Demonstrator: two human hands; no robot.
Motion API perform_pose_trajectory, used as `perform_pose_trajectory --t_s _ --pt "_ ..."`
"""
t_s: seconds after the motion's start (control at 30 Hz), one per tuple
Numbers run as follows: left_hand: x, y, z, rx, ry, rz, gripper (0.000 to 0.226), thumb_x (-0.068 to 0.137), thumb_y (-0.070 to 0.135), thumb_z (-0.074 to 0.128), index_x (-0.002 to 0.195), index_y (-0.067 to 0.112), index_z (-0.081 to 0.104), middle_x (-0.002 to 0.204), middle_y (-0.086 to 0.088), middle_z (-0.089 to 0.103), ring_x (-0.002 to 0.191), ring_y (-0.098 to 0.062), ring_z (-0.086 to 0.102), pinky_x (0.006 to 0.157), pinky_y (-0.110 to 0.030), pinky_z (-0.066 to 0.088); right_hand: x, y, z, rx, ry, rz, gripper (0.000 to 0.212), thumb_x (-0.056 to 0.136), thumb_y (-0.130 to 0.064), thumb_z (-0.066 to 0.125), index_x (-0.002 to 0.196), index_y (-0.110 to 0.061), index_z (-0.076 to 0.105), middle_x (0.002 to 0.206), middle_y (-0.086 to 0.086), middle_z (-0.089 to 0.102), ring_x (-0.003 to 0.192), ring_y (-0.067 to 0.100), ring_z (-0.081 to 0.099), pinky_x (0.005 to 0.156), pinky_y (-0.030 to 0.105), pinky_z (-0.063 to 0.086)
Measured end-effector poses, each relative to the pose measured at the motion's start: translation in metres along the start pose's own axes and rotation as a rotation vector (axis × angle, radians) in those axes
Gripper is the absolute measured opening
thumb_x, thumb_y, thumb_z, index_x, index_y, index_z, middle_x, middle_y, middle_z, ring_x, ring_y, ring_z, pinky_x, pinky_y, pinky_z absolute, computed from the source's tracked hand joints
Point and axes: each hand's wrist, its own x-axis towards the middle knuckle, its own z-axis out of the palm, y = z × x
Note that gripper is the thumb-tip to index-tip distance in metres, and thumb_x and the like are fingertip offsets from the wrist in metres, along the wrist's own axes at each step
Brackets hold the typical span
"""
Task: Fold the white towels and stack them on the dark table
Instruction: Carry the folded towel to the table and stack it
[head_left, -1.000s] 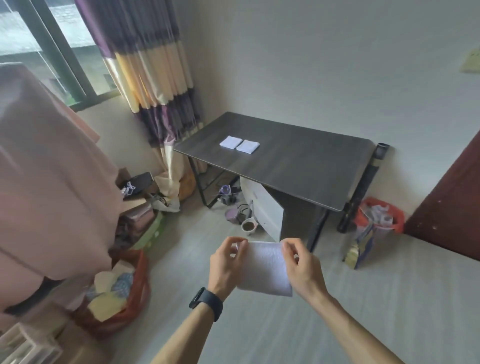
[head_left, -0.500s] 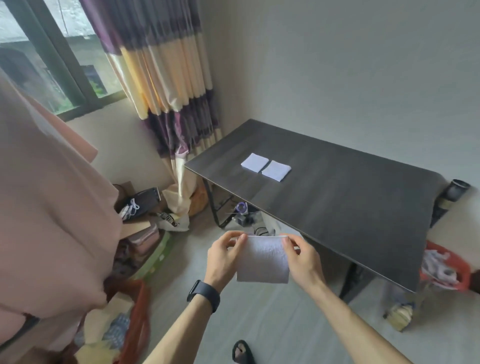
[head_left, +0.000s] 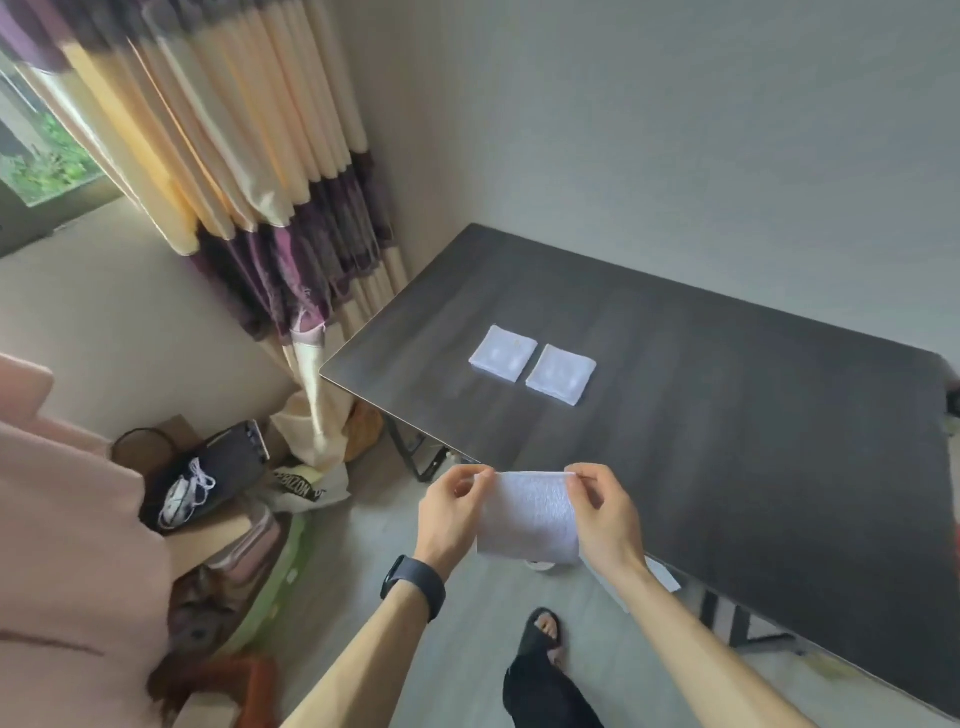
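Observation:
A white towel (head_left: 530, 517) hangs in the air just in front of the near edge of the dark table (head_left: 727, 405). My left hand (head_left: 452, 512) pinches its top left corner and my right hand (head_left: 605, 519) pinches its top right corner. Two folded white towels lie side by side on the table's left part: the left folded towel (head_left: 503, 353) and the right folded towel (head_left: 561, 374).
A striped purple and cream curtain (head_left: 249, 171) hangs left of the table. Bags, a black bag with a white cord (head_left: 208, 475) and other clutter fill the floor at the left. A pink cloth (head_left: 67, 545) covers the near left. My sandalled foot (head_left: 543, 631) stands below my hands.
I have come closer to the table, which now fills the right of the view. Both hands still hold the towel by its top corners, now right at the table's near edge.

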Motion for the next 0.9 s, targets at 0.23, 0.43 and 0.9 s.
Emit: perform_pose_trajectory --t_s 0.23,0.43,0.9 --pt "0.114 0.016 0.019 0.173 -0.034 0.047 0.010 0.095 0.043 0.058 0.095 0.040 0.067 0.093 0.015 0.067 0.087 0.001 0.060 0.069 -0.015 0.046 0.098 0.011 0.040 -0.093 0.105 -0.014 0.011 0.099 -0.027 0.054 0.104 -0.033 0.062 0.101 -0.022 0.067 0.096 -0.004 0.059 0.083 0.019 0.045" --pt "0.188 0.030 0.033 0.167 -0.101 0.021 0.010 0.095 0.045 0.058 0.095 0.040 0.066 0.093 0.018 0.065 0.087 0.001 0.061 0.074 -0.022 0.051 0.159 0.004 0.059 -0.146 0.185 0.034 0.015 0.101 -0.029 0.050 0.110 -0.030 0.061 0.107 -0.021 0.063 0.100 -0.007 0.056 0.085 0.018 0.042" --pt "0.394 0.044 0.050 0.223 -0.401 -0.050 0.018 0.099 0.042 0.049 0.116 0.046 0.054 0.102 0.013 0.062 0.089 -0.009 0.062 0.065 -0.023 0.048 0.307 -0.006 0.137 -0.232 0.320 0.266 0.024 0.103 -0.031 0.044 0.120 -0.022 0.058 0.115 -0.013 0.059 0.093 0.012 0.057 0.072 0.004 0.037"
